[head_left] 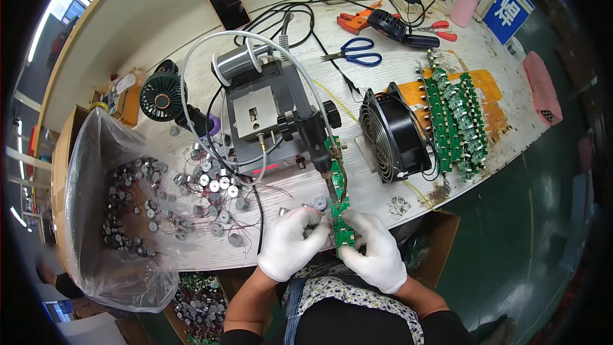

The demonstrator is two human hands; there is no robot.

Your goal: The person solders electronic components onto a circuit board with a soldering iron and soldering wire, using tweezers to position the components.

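Gloved in white, the left hand (292, 241) and the right hand (375, 252) meet low in the middle of the frame, both pinched onto the near end of a narrow green circuit board strip (340, 207). Each grip is closed on the strip from its own side, seemingly so the board stays steady under the soldering iron tip (332, 193), which points down at it from just above. The strip runs up the frame toward the grey soldering machine (262, 118), so the board lies right under the fixed tool.

Left of the hands, small round metal parts with thin wires (214, 185) lie scattered on the desk (408, 70), spilling from a clear plastic bag (102, 217) at the left edge, within easy reach of the left hand. A black fan (393, 134) stands right of the machine, facing the work spot, likely to pull fumes away. More green boards (456, 118) are laid out in rows further right. Blue scissors (357, 51) lie at the upper middle, well apart.
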